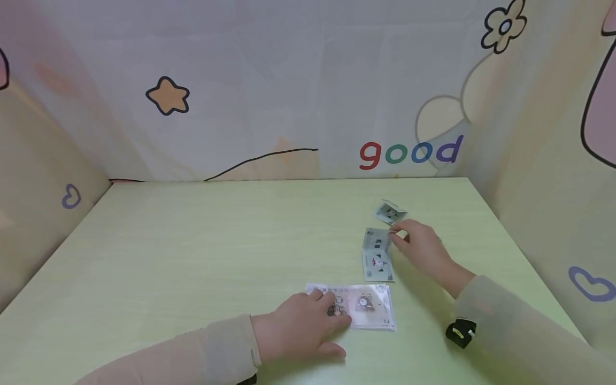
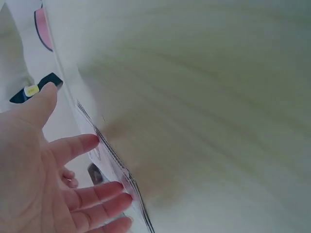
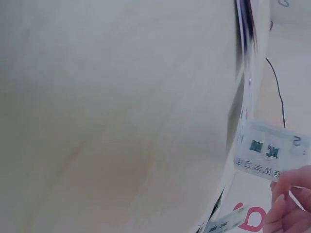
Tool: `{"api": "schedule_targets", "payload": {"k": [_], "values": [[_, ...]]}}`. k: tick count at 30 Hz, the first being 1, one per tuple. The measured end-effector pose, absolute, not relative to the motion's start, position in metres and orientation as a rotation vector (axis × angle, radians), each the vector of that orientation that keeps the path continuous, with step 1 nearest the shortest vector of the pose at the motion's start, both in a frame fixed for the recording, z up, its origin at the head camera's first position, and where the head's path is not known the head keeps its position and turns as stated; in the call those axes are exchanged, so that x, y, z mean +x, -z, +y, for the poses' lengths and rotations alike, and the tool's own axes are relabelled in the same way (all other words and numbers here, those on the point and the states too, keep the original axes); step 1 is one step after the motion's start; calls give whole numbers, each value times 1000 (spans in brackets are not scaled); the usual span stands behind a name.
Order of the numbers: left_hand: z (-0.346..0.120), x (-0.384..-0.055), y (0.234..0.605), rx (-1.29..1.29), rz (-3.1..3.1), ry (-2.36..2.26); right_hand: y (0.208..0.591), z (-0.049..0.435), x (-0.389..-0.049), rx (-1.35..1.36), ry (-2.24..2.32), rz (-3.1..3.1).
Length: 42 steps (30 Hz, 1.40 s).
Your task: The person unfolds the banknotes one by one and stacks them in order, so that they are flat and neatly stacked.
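The right hand (image 1: 425, 250) pinches a creased grey-green paper note (image 1: 377, 263) toward the pale-green surface's (image 1: 216, 240) right edge; the spread left hand (image 1: 300, 327) partly hides a pinkish rectangular paper stack (image 1: 372, 310), seemingly several notes.

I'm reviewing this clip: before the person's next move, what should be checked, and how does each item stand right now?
1. Right hand has hold of the near green note: ok, pinched by its edge toward the far right corner.
2. Near green note flat: not ok, it is bent across a crease with its far part raised.
3. Far green note unfolded: not ok, it sits partly folded.
4. Left hand at the pinkish stack: ok, fingers extended over its left part.
5. Number of notes in the pinkish stack: cannot tell, only layered edges show.
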<state>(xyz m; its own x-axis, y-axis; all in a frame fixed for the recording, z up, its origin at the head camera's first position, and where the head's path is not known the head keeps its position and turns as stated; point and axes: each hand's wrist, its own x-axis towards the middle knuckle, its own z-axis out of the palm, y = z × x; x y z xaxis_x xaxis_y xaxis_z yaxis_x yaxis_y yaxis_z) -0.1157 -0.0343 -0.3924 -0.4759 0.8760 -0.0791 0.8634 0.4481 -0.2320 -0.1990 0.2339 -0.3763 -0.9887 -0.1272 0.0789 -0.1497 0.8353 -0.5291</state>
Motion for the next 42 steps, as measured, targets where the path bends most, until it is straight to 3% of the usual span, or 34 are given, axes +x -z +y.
{"api": "schedule_targets", "payload": {"k": [10,20,25,32,42], "values": [[-34,-129,390,-1583,-2771,25,370,241,-195,208,-1218,-2808],[-37,-153,366,-945,-2835,1172,369,222,-183,416,-1265,-2851],[-33,-160,365,-794,-2747,1546,370,201,-170,612,-1298,-2904],[-26,-164,367,-781,-2743,1649,366,186,-159,744,-1227,-2922],[-41,-167,377,-548,-2672,1784,369,209,-159,612,-1260,-3070]]}}
